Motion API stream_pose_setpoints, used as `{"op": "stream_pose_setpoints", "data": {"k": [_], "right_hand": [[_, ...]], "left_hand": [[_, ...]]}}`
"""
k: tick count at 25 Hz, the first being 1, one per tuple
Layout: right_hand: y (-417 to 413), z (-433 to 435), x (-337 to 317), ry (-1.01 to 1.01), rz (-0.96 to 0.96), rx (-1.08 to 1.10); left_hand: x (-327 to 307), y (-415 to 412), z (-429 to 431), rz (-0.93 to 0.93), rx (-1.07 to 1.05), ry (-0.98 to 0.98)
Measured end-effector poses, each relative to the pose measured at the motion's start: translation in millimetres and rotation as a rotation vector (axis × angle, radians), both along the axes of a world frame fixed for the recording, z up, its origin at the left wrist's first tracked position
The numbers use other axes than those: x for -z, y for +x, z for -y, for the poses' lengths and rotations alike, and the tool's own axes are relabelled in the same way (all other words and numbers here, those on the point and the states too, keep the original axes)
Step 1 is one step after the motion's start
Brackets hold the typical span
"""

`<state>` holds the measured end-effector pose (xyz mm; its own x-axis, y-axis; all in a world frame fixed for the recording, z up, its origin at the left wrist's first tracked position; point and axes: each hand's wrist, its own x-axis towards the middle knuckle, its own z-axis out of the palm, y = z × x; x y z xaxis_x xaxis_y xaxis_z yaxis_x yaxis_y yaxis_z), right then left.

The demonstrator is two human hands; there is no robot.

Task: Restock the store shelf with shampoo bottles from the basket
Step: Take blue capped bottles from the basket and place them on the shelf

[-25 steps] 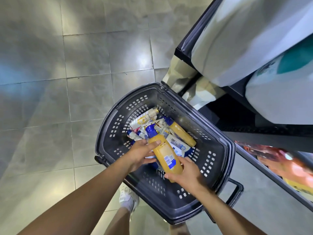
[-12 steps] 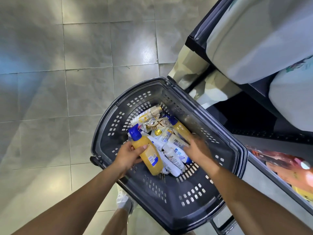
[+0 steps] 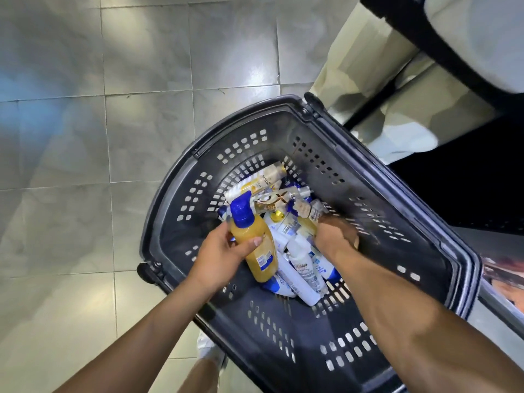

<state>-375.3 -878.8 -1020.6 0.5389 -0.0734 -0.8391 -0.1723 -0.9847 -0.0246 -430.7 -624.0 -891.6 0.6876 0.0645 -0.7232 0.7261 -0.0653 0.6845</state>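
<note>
Head view: L hand (image 3: 224,256), centre of frame, has fingers + thumb wrapped round a yellow bottle (image 3: 256,245) w/ blue cap, inside the basket (image 3: 326,143) outline, over the pile of bottles (image 3: 304,269). R hand (image 3: 337,236), centre-right, is blurred, fingers curled down into that pile; can't tell if it grips anything. Dark shelf (image 3: 442,49) upper right, tiled floor (image 3: 113,137) at left.

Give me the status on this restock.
Done: nothing stocked is visible yet. In hand: the left hand grips a yellow bottle over the basket; the right hand reaches into the pile of bottles, its grasp blurred. Left: that whole pile, plus the held bottle, to be shelved.
</note>
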Motion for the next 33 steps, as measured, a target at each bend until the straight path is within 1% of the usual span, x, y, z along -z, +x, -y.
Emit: {"op": "stream_pose_setpoints", "data": {"k": [2,3,6,9,10,12,16,19,21,24,27,28,29,33], "right_hand": [[3.7,-0.7,-11.2,-0.018,-0.064,0.001],[5.8,3.7,-16.9,-0.04,-0.069,-0.025],[3.6,14.7,-40.0,0.003,-0.061,-0.078],[-6.9,20.0,-78.1,0.186,-0.037,0.118],[-8.7,21.8,-99.2,0.229,-0.023,0.164],[-10.2,27.1,-148.6,0.286,0.056,0.188],[-14.6,28.3,-257.1,0.437,0.194,0.37],[-13.6,26.9,-355.5,0.527,0.308,0.496],[-17.3,30.7,-422.8,0.554,0.357,0.559],[-22.5,35.8,-515.3,0.563,0.476,0.577],[-47.8,45.3,-612.4,0.564,0.626,0.586],[-51.8,43.6,-629.5,0.55,0.643,0.598],[-63.1,46.9,-660.6,0.543,0.694,0.628],[-100.3,63.1,-763.2,0.546,0.88,0.673]], "left_hand": [[-4.2,1.3,-2.2,0.024,0.038,0.029],[-9.0,3.4,-3.0,0.037,0.067,0.039],[-21.9,10.1,-6.5,0.049,0.121,0.044],[-44.2,19.9,-7.7,0.045,0.166,0.073],[-54.8,23.5,-9.2,0.049,0.184,0.078],[-85.1,32.4,-9.2,0.057,0.224,0.069],[-159.2,51.9,-6.4,0.093,0.384,0.063],[-240.0,66.8,-2.6,0.172,0.471,0.066],[-298.2,75.3,0.8,0.223,0.526,0.029],[-379.1,92.0,1.7,0.292,0.618,-0.038],[-470.6,104.2,14.8,0.416,0.74,-0.132],[-490.1,109.1,15.8,0.438,0.76,-0.175],[-522.6,111.4,25.1,0.475,0.797,-0.2],[-634.8,116.5,62.3,0.617,0.938,-0.234]]}}
